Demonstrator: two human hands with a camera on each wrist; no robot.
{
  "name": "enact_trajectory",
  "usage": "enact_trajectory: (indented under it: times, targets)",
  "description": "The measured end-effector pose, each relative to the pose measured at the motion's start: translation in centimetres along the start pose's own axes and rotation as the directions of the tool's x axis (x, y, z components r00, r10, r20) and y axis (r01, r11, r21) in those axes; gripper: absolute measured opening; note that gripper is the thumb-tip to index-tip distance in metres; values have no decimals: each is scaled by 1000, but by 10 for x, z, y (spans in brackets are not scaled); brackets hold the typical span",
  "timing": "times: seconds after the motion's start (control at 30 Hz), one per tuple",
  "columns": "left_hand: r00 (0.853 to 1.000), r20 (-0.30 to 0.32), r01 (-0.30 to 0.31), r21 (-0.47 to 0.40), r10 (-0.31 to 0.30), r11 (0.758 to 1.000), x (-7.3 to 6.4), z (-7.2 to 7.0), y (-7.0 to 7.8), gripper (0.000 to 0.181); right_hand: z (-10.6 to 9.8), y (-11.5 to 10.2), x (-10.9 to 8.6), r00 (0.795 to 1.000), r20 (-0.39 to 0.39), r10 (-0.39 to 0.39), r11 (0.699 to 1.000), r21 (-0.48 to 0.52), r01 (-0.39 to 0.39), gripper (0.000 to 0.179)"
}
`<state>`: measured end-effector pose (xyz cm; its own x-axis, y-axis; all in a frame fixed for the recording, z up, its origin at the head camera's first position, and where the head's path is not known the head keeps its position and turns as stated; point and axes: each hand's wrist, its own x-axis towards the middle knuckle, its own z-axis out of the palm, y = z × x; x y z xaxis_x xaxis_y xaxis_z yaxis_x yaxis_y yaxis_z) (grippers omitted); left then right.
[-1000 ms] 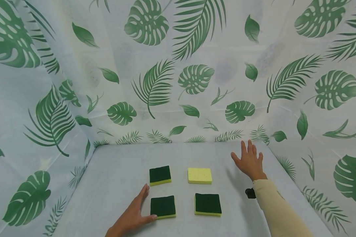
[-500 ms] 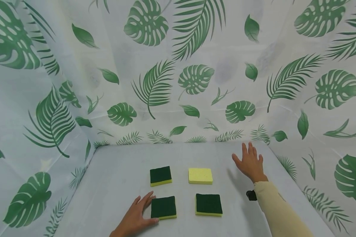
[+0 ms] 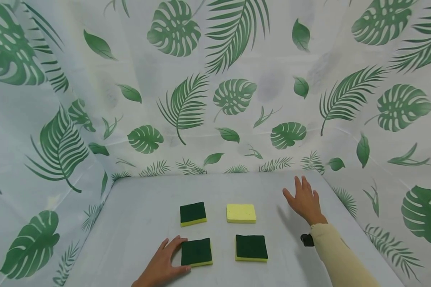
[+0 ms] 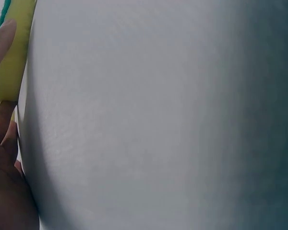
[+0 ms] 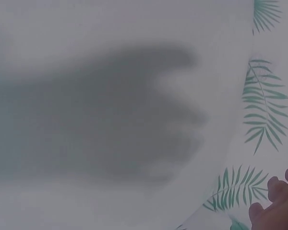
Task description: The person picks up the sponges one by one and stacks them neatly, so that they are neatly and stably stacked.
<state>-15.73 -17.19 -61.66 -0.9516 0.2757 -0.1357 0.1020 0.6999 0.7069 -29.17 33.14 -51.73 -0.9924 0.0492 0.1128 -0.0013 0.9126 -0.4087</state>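
My left hand (image 3: 162,263) is at the near-left sponge (image 3: 196,252), which lies dark green side up over a yellow layer. Its thumb sits at the sponge's near edge and its fingertips at the far left corner, pinching it. The left wrist view catches the yellow side of this sponge (image 4: 14,62) with the thumb (image 4: 2,40) against it. Off to the right, my right hand (image 3: 303,201) hovers above the table with fingers spread, holding nothing. Its blurred shadow falls on the table in the right wrist view, where only some fingers (image 5: 278,201) show.
Another dark green sponge (image 3: 193,213) lies behind the held one, and a third (image 3: 251,248) to its right. At back right is a sponge with its yellow side up (image 3: 241,213). Leaf-printed sheets (image 3: 251,131) wall in the light grey table (image 3: 143,211) at the back and sides.
My left hand has moved from the gap beside the far-left sponge to the near-left one, its fingers closing at that sponge's far edge. The right hand has drifted slightly down.
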Motion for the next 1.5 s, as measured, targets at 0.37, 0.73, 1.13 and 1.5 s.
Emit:
enact_trajectory:
  times: [0.37,0.73,1.13,1.5]
  targets:
    - [1000,11,16,-11,-16,1000,-1,-2,-1,91,6,0,-10,1000,14,-19,999,46,18,83]
    - [1000,16,9,-21,-9,1000,0,-4,0,89,21,-8,-27,999,17,-40,995,94,38,79]
    - [996,27,88,-21,-87,996,1,-3,1,94,48,-18,-44,999,20,-44,992,115,41,77]
    - [999,25,35,-21,-34,999,-1,-5,1,91,59,-20,-67,991,57,-122,973,204,108,77]
